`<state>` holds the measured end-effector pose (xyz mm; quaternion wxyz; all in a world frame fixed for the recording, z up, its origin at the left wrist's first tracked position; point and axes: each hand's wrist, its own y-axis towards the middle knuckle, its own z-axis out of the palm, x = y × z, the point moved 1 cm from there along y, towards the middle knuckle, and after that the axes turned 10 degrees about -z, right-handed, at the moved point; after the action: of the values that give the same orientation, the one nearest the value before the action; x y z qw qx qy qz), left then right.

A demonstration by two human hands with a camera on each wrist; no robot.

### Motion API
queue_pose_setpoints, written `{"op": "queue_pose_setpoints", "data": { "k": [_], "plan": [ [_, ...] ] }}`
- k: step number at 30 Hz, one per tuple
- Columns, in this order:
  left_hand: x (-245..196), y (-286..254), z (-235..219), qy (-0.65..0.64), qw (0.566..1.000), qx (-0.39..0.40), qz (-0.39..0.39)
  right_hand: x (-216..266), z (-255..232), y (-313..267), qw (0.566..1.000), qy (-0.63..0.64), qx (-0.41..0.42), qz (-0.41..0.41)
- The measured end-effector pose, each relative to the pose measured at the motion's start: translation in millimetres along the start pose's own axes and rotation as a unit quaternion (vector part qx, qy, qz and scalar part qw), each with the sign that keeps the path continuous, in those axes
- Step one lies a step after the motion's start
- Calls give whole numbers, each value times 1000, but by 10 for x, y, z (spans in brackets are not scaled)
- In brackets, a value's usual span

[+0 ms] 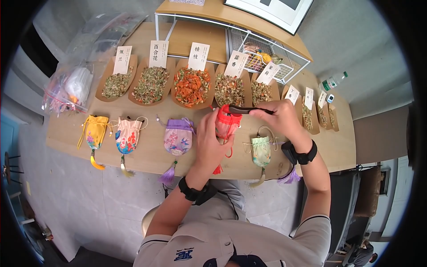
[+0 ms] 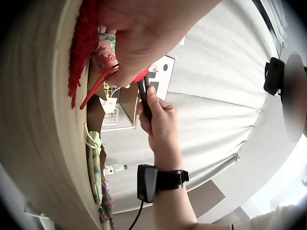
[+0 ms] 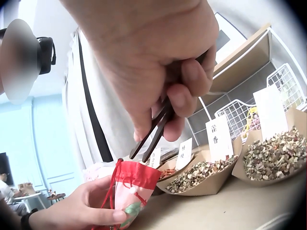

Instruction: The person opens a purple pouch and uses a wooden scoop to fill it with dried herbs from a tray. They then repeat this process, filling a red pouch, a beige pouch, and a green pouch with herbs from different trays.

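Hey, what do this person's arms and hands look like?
The left hand and right hand are ungloved. Each wrist wears a black strap with a boxy black device; a thin black cable runs from the right one. Short light-grey fabric sleeves have dark-trimmed hems.

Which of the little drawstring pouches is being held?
The red-topped pouch, gripped in the left hand below tweezers held in the right hand. The yellow one, pink one, purple one and green one lie on the table.
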<state>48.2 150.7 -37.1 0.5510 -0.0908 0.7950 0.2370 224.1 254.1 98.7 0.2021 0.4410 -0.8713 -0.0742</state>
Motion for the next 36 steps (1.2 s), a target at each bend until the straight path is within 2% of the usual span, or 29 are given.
{"op": "queue_pose_setpoints", "data": {
  "k": [4, 7, 10, 16, 19, 22, 28, 36],
  "plan": [
    [-6, 2, -2, 1, 1000, -2, -1, -120, -34, 99, 997, -61, -8, 45],
    [-15, 4, -2, -2, 1000, -8, 4, -383, 80, 119, 989, -141, 2, 55],
    [-20, 9, -9, -6, 1000, -8, 2, -531, 234, 101, 985, -171, 23, 12],
    [-16, 4, 2, -3, 1000, -13, 7, -450, 331, 165, 975, -218, 31, 14],
    [-16, 5, 0, -1, 1000, -12, 10, -545, 374, 197, 972, -231, 5, 38],
    [-15, 8, -6, -3, 1000, -10, 8, -612, 372, 283, 971, -206, 39, 115],
    [-27, 2, -10, -28, 999, 18, -18, -645, 356, 402, 986, -122, 64, 97],
    [-12, -6, -1, -32, 999, 26, -28, -526, 394, 467, 988, -120, 62, 71]
  ]
}}
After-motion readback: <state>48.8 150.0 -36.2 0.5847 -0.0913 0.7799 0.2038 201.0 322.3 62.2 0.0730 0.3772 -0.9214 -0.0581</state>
